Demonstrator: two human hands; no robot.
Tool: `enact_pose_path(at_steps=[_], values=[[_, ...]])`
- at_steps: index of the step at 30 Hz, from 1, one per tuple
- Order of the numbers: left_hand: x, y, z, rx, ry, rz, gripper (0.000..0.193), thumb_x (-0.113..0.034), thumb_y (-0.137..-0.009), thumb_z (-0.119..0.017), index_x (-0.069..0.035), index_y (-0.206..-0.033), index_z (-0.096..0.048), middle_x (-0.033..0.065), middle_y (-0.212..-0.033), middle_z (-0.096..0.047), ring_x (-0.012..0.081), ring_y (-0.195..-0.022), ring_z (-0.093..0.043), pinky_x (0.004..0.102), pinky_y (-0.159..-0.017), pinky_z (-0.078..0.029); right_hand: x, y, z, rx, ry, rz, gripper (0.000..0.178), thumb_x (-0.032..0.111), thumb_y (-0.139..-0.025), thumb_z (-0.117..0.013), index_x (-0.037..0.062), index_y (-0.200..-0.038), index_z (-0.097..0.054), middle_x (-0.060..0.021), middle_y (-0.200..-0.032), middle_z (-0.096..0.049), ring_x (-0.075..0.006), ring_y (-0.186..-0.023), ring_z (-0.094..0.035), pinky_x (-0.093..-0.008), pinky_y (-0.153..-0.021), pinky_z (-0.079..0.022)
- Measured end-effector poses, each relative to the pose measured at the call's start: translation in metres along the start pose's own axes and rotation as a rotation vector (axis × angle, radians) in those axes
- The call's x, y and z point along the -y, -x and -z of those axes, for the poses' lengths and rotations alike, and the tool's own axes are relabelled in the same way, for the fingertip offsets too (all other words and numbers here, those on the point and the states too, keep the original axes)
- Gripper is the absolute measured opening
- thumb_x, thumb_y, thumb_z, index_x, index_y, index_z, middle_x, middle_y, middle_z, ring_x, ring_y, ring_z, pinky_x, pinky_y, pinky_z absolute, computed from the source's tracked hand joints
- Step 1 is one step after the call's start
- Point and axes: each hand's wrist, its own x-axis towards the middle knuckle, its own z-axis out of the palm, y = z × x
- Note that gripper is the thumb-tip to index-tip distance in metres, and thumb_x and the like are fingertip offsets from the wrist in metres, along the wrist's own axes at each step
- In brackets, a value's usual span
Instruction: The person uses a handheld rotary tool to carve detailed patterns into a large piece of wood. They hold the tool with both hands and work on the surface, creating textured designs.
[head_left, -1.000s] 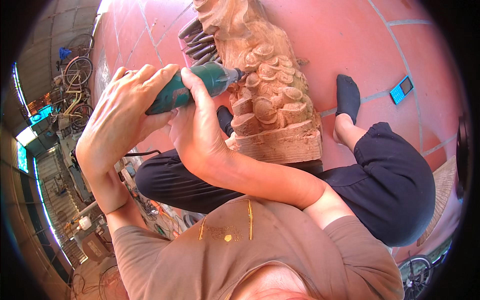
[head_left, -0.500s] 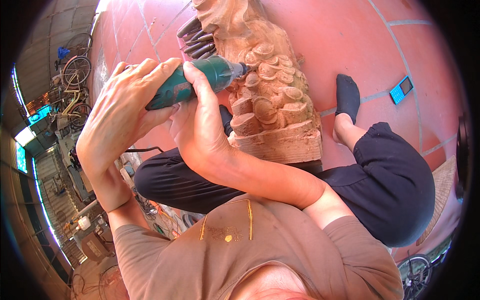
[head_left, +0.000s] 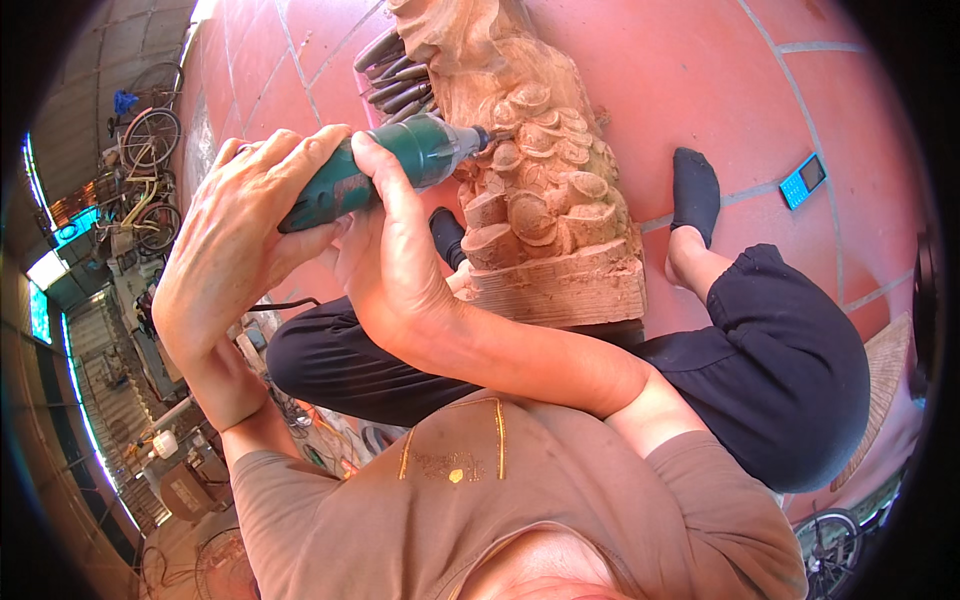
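Rotary tool (head_left: 400, 165) gripped by both hands, tip on wood carving (head_left: 540, 190).

Quick tally from us: we count one green rotary tool (head_left: 385, 170), one carved wooden sculpture (head_left: 540, 190) and one blue phone (head_left: 803, 180) on the floor at 2 o'clock. Two socked feet, one (head_left: 693, 190) and another (head_left: 447, 235). At 12 o'clock a bunch of chisels (head_left: 395, 75), maybe six. Two bicycles (head_left: 150, 135) at 10 o'clock.
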Motion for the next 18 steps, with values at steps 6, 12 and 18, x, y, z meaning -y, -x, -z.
enact_pose_path(at_steps=[6,12,18], values=[[0.002,-0.008,-0.006,0.002,0.017,-0.014,0.066,-0.018,-0.078,-0.078,-0.009,-0.139,-0.054,0.0132,-0.112,-0.064,0.0366,-0.109,-0.062,0.0519,-0.102,-0.044,0.003,-0.007,0.006,-0.022,-0.009,0.020,0.029,0.036,-0.101,-0.063,0.0161,-0.121,-0.060,0.0035,-0.117,-0.063,-0.0101,-0.113,-0.057,-0.0314,-0.101,-0.042],[0.002,-0.003,-0.010,-0.015,0.008,-0.006,0.067,-0.017,-0.076,-0.079,-0.006,-0.138,-0.056,0.0138,-0.112,-0.065,0.0363,-0.106,-0.062,0.0484,-0.096,-0.044,0.001,-0.005,0.008,-0.024,0.011,0.024,0.032,0.036,-0.100,-0.064,0.0136,-0.123,-0.059,0.0017,-0.119,-0.062,-0.0115,-0.113,-0.057,-0.0336,-0.101,-0.044],[-0.006,0.006,-0.001,-0.021,0.067,0.052,0.067,-0.017,-0.075,-0.079,-0.005,-0.137,-0.058,0.0125,-0.105,-0.065,0.0327,-0.100,-0.062,0.0421,-0.093,-0.045,-0.006,-0.001,0.007,-0.026,0.035,0.001,0.035,0.036,-0.099,-0.065,0.0133,-0.125,-0.058,0.0008,-0.119,-0.062,-0.0132,-0.113,-0.058,-0.0344,-0.103,-0.044]])
